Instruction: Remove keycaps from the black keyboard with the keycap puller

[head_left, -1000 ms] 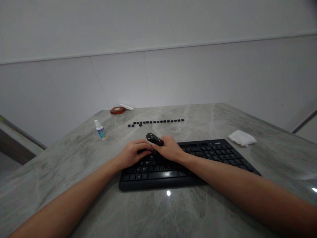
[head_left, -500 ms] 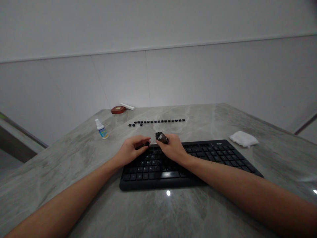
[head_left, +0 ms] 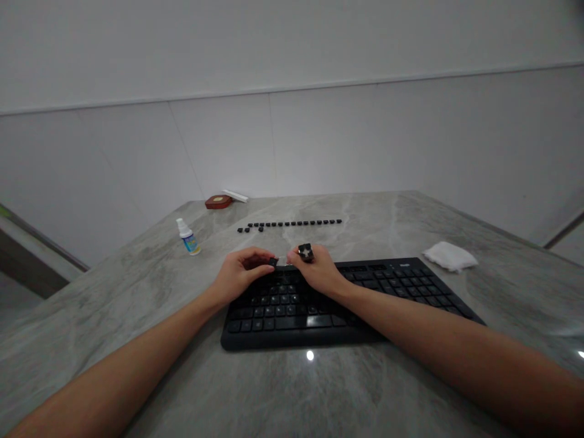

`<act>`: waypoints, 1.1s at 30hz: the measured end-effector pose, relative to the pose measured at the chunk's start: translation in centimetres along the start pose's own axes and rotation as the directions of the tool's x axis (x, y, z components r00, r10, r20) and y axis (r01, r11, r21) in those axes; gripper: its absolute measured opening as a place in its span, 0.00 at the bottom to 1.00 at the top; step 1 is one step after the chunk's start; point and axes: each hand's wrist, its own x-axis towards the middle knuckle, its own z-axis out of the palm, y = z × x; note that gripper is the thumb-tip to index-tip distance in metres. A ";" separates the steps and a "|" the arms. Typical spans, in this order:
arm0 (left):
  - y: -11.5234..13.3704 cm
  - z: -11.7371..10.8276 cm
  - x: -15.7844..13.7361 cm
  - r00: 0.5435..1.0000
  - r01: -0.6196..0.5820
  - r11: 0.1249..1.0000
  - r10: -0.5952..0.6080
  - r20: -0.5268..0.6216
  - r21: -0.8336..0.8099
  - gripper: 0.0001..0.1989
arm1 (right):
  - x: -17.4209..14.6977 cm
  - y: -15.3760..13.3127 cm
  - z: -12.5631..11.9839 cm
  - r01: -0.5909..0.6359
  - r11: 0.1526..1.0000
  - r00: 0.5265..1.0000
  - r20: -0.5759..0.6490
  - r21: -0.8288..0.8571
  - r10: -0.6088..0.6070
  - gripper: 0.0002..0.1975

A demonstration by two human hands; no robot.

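Apart from each other now, your hands have drawn back from where they met over the keyboard (head_left: 292,309), and the dark tool (head_left: 305,252) has tipped so that its end faces you. Your left hand (head_left: 238,275) is closed at the thumb and fingertips on a small black keycap (head_left: 274,262), just above the board's back edge. Your right hand (head_left: 322,267) is wrapped around the tool, and something thin and pale shows between the two hands (perhaps the tool's wire; it is too blurred to be sure).

You seem to be at the point of parting a pulled cap from the tool. What that calls for, I'd judge, is a light pinch on the cap and a steady right grip, so that nothing drops among the keys.

Your keyboard is smooth, dark plastic, a long slab with a glossy gleam on its space bar. Beyond it, a straight row of small, blocky caps (head_left: 293,224) lies on the counter (head_left: 365,389), with a shorter, gapped row nearer you. That counter is polished grey stone with marbled veins. At your left stands a white spray bottle (head_left: 188,238) with a colored label; at your right lies a soft, rumpled white cloth (head_left: 450,256).
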 end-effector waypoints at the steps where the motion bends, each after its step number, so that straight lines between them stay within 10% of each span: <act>1: 0.0 0.0 0.0 1.000 -0.004 1.000 0.004 -0.005 -0.001 0.12 | 0.0 0.0 0.0 0.009 1.000 1.000 -0.015 0.008 -0.009 0.10; 18: -2.7 -2.6 3.7 0.970 -0.046 0.932 0.128 -0.208 0.359 0.14 | 0.8 0.2 0.3 -0.037 0.999 0.997 -0.065 0.024 0.038 0.10; 26: -4.4 -4.1 10.7 0.964 -0.120 0.675 0.255 -0.078 0.728 0.10 | 0.8 0.3 0.4 -0.034 0.999 0.998 -0.055 0.002 0.034 0.10; 33: -7.3 -3.0 12.6 0.957 -0.179 0.625 0.290 -0.012 0.760 0.12 | 0.7 0.2 0.3 -0.038 0.999 0.998 -0.045 -0.002 0.038 0.10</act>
